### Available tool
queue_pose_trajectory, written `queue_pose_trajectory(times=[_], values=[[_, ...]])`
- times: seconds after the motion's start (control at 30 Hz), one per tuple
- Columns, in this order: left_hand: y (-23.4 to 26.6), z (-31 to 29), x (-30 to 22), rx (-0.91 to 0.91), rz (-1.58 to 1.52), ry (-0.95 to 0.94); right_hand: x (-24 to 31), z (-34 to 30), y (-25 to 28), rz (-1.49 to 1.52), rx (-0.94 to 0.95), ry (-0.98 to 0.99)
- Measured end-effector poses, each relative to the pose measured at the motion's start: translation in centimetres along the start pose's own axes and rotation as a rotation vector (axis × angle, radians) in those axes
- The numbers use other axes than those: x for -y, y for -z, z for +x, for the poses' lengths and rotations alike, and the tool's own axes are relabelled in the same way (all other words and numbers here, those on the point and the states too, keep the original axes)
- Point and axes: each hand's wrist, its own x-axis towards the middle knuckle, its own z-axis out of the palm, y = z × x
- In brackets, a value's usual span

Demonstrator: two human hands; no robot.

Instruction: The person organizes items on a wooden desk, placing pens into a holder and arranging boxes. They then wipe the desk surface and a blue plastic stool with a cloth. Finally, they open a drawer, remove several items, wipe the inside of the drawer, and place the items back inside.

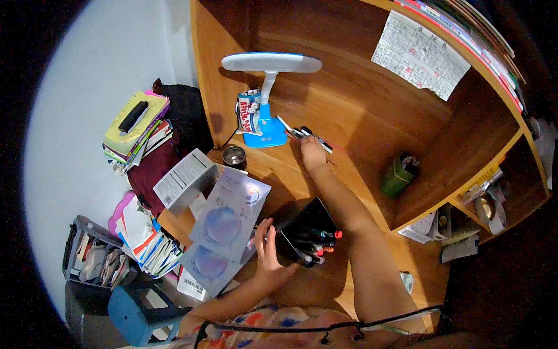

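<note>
My left hand [268, 249] is at the left side of a black pen holder [295, 228], its thumb along the lower edge and its fingers against the wall. The holder leans, and several pens [319, 247], some with red ends, stick out towards the lower right. My right arm stretches far forward. My right hand [314, 152] is closed at a small group of loose pens [303, 132] lying beside the lamp base; its fingertips are partly hidden. Left of my left hand is a pale sheet or folder [224, 224] with blue-violet round pictures.
A blue and white desk lamp [264, 136] stands at the back, a patterned pouch [249, 113] against it. Nearby are a metal cup [234, 156] and a white box [187, 179]. A green pen pot [400, 174] stands right; a blue stool [142, 317] is lower left.
</note>
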Motion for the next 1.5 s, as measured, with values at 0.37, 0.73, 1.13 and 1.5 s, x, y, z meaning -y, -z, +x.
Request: queue_pose_trajectory(times=[0.37, 0.73, 1.13, 1.5], values=[[0.2, 0.0, -0.9, 0.033, 0.051, -0.013, -4.6, -5.8, 5.6, 0.16, 0.189, -0.053], [0.8, 0.0, -1.8, 0.049, 0.101, -0.037, -4.8, -10.1, 14.9, 0.605, 0.339, -0.229], [0.5, 0.0, -2.0, 0.006, 0.094, -0.116, -6.6, -13.1, 13.4, 0.003, 0.589, -0.1], [0.3, -0.1, -1.9, -0.002, 0.085, -0.127, -6.1, -12.9, 13.0, -0.041, 0.449, 0.019]])
